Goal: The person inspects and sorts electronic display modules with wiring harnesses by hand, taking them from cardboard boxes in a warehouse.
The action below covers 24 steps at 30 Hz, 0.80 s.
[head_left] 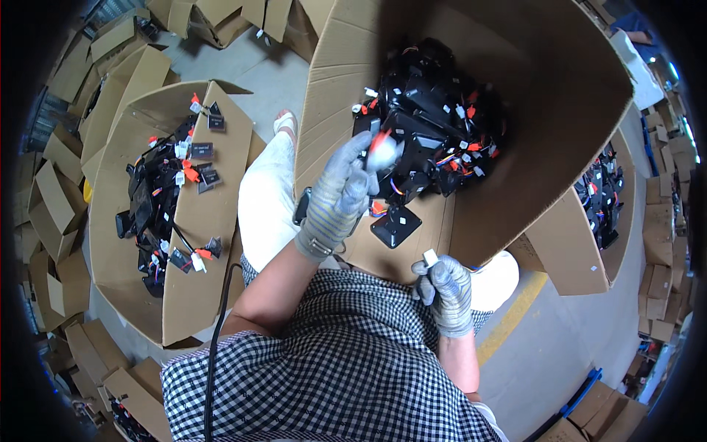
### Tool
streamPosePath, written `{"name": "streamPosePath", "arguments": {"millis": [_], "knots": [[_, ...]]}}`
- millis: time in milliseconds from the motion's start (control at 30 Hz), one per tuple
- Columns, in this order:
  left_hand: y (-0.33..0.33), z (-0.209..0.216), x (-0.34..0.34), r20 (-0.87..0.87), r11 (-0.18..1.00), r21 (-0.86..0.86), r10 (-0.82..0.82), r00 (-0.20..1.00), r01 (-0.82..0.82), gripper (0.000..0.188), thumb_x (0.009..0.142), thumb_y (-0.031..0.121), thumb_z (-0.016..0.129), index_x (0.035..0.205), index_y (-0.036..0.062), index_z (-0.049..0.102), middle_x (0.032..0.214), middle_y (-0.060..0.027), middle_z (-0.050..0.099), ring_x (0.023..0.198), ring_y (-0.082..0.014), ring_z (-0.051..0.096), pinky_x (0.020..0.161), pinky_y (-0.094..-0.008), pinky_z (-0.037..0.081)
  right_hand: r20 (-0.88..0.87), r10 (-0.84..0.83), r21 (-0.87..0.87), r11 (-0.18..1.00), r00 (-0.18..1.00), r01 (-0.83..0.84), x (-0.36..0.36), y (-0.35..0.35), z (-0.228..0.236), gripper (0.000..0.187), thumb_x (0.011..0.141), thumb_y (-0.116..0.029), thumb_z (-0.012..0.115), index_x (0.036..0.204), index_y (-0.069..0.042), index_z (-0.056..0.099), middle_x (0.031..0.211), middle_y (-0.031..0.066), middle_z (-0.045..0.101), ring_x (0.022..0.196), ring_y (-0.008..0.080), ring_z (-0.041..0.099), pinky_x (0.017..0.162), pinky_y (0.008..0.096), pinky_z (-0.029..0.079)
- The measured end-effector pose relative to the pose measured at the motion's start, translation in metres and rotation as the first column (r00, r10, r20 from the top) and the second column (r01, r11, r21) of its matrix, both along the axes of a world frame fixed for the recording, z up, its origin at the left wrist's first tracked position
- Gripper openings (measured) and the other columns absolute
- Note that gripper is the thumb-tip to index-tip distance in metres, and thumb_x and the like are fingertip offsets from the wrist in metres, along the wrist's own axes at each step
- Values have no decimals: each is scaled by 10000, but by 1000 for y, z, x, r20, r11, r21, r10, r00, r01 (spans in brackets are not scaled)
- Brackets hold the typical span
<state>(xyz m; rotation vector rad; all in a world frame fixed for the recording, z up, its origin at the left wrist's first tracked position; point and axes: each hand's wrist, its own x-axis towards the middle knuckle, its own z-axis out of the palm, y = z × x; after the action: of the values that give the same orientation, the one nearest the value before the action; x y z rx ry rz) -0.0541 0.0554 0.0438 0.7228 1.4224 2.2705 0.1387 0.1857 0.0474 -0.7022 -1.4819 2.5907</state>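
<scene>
My left hand (340, 193), in a grey striped glove, is closed at the front edge of a big carton, its fingers around a red-and-white connector (383, 149) smeared by motion. Behind that wrist shows part of a dark flat piece (303, 206); whether the hand touches it I cannot tell. My right hand (448, 289), gloved too, sits lower and to the right, with a small white plug (430, 257) pinched upright between thumb and fingers. Past both hands lies a heap of black plastic units (420, 110) with coloured wires and red and white connectors. One black square unit (396, 226) rests apart, nearer me.
The tall carton (541, 158) opens toward me. At the left stands another carton (110, 258) of similar black units, some hanging over its flap. A third carton (563, 254) is at the right. A dark cable (213, 353) runs down beside my left arm. More cardboard boxes surround the floor.
</scene>
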Motion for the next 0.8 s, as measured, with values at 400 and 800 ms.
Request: {"name": "streamPosePath", "arguments": {"millis": [400, 800], "knots": [[-36, 4, 53, -441, 740, -672, -446, 779, 43, 268, 867, 217, 568, 1061, 38, 612, 970, -121, 637, 797, -291, 615, 707, -340, 499, -55, 367, 936, 343, 929, -80, -9, 9, 19, 176, 894, -195, 534, 987, -90, 640, 806, 87, 631, 655, 268, 623, 562, 337, 498], [-52, -15, 57, -169, 571, -722, -694, 700, 391, 329, 912, 361, 497, 1027, 91, 645, 870, -92, 660, 840, -245, 637, 737, -310, 491, 204, 642, 824, 295, 739, -484, 3, 26, 7, 208, 906, -282, 524, 937, -111, 638, 728, 98, 619, 643, 288, 596, 579, 372, 460]]}}
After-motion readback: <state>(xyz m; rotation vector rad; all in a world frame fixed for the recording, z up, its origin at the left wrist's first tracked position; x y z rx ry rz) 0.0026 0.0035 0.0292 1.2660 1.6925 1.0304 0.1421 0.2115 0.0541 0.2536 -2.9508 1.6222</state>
